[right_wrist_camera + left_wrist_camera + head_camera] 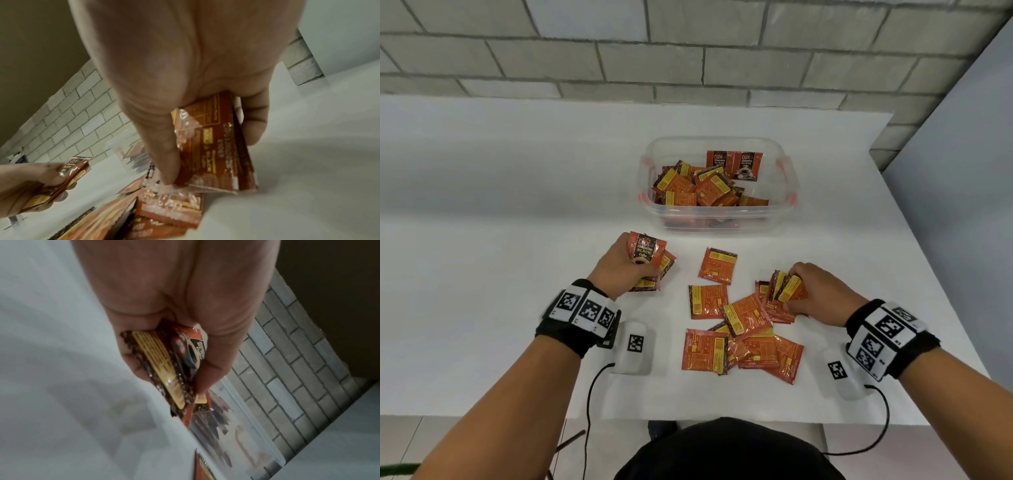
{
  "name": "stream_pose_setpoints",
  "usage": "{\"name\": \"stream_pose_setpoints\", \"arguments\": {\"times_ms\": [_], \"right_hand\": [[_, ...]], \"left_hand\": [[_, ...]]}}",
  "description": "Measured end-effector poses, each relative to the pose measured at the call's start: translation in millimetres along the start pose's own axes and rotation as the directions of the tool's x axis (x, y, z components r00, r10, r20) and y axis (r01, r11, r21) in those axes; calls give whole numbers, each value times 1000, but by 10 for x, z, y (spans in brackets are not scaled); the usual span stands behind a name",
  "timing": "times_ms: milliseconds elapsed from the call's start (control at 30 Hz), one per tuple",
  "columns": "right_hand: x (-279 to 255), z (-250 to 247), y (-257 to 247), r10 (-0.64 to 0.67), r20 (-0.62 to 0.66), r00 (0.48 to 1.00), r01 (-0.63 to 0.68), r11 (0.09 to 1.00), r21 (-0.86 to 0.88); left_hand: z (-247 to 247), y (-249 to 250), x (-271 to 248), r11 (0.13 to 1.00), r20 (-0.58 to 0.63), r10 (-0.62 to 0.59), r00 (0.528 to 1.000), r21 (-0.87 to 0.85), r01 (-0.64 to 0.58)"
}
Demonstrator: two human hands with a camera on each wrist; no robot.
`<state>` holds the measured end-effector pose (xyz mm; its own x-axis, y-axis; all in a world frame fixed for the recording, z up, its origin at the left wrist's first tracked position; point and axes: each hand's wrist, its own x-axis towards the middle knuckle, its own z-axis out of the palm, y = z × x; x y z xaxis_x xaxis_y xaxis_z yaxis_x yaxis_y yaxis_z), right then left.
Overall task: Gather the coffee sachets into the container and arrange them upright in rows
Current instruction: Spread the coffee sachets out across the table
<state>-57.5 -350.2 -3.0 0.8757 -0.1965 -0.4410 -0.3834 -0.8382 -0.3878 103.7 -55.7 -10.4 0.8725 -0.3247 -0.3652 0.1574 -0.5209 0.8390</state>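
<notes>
Gathering sachets from the bench, both hands loaded

Head view: gathering step under way, rows barely begun. Left hand [625, 265] grips a small bundle of coffee sachets [650, 260], lifted toward the near-left corner of the container [784, 212]. Right hand [815, 291] pinches a fanned bunch [787, 289] at the right side of the loose pile [739, 329], which lies on the white bench [482, 240] between the container and the near edge. Inside the container most sachets lie jumbled flat; two stand upright [734, 166] against its far wall. Judgement: next comes carrying both bundles over the rim, then standing them on edge; the jumble probably needs sorting first.

Left wrist view: thumb [213, 366] and curled fingers clamp the bundle edge-on, the container's clear wall [257, 426] just beyond. Blurred.

Right wrist view: thumb [164, 154] presses the bunch against the fingers [255, 123], its lower edge touching sachets lying on the bench. Wrist angled down, palm toward the pile.
</notes>
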Motion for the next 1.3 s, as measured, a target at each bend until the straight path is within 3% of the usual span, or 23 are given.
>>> {"name": "stream_pose_setpoints", "arguments": {"times_ms": [200,300,433,533,667,833,900,1000,1133,1300], "right_hand": [[30,-216,-13,1,5,1000,-2,983,184],[84,-428,-156,4,-84,996,22,955,297],[313,-751,-525,4,-234,972,131,817,561],[690,-890,-857,25,-339,941,205,753,625],[1363,-837,-1113,77,-337,938,134,818,560],[1808,-883,-1220,277,-420,864,-4,839,544],[1904,-930,-1243,286,-366,885,-33,825,564],[1955,-928,-1312,212,-268,940,-58,872,486],[1872,-940,-1368,140,-265,954,-25,919,395],[1576,-1001,-1314,21,-271,962,77,935,346]], "left_hand": [[-195,304,110,957,-161,23,987,-281,-68],[-297,549,200,933,-216,90,972,-323,-158],[-371,905,529,952,-220,162,962,-222,-211],[-293,1186,868,989,-171,144,975,-12,-149],[-110,1476,1207,960,-119,97,988,275,-61],[47,1484,1411,854,-57,55,997,520,-17],[62,1482,1429,822,-42,31,999,570,-2],[81,1445,1440,856,-25,37,999,516,-19],[101,1427,1296,884,7,30,1000,467,-30],[-25,1539,962,927,24,154,988,343,-153]]}}
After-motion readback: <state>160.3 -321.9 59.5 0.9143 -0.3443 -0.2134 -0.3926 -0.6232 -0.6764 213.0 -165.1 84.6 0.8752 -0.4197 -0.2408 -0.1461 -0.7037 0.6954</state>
